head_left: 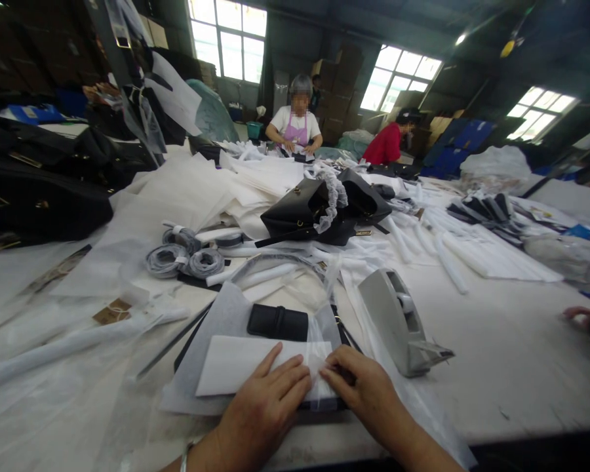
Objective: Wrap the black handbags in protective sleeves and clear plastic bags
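My left hand (270,400) lies on a folded white foam sheet (221,367), its fingers stretched out and pressing flat. At the sheet's right end, my right hand (361,380) pinches a clear plastic strip (317,351) between thumb and fingers. Just beyond the foam sheet rests a small black leather pouch (260,321) with a band across it. Beneath them, translucent wrapping paper (189,387) covers a flat black bag, whose edges and wrapped handle (270,260) show. A grey tape dispenser (381,314) is to the right of my right hand.
Rolled straps (167,260) in plastic are at the left. Farther back sits a black handbag (288,210) beside stacked white paper sheets (196,190). Dark bags (39,190) fill the left side. Two people work across the table; another person's hand (577,313) is at the right edge.
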### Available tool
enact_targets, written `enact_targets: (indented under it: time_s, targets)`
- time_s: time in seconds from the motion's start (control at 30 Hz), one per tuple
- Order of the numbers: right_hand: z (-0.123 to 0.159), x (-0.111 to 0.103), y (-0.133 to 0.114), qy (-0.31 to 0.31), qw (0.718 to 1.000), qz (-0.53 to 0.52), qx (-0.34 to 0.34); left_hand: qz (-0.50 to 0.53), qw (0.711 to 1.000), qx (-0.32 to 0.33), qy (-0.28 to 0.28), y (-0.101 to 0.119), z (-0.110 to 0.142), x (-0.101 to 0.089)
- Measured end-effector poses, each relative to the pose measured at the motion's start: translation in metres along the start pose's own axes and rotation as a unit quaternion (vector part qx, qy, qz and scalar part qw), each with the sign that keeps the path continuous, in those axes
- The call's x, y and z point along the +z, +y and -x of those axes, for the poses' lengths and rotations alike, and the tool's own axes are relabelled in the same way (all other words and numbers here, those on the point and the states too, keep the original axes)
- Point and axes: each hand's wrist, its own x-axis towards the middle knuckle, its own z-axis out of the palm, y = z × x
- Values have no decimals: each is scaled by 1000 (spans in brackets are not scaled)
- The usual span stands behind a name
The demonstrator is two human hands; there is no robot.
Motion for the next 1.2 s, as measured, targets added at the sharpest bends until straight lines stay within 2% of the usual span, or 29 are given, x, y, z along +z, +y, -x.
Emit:
enact_targets:
  time_s: [0.2,0.5,0.63,0.77,0.87,0.97,1.07,1.13,1.2]
  targets:
    - [-6,2,1,-37,997,-18,60,13,1000,3,6,1,-3,-4]
    - [-16,5,5,-29,997,-46,51,-83,995,58,17,-4,-2,0]
    - [-19,10,7,-10,997,-62,38,-102,989,92,-52,-3,-4,-3]
    - [-21,11,3,46,996,-68,28,-60,985,36,-157,0,-8,-9]
    - [-13,-11,8,112,991,-66,32,-36,978,11,-204,0,-9,-11]
    - [4,-57,31,218,971,-53,84,-30,979,12,-203,0,-8,-10]
    - [21,-106,65,318,934,-42,160,-37,983,17,-180,-1,-8,-9]
    - [26,-125,85,322,921,-62,210,-42,985,23,-168,-1,-7,-9]
    - [26,-130,98,289,918,-107,252,-47,985,30,-161,-1,-6,-9]
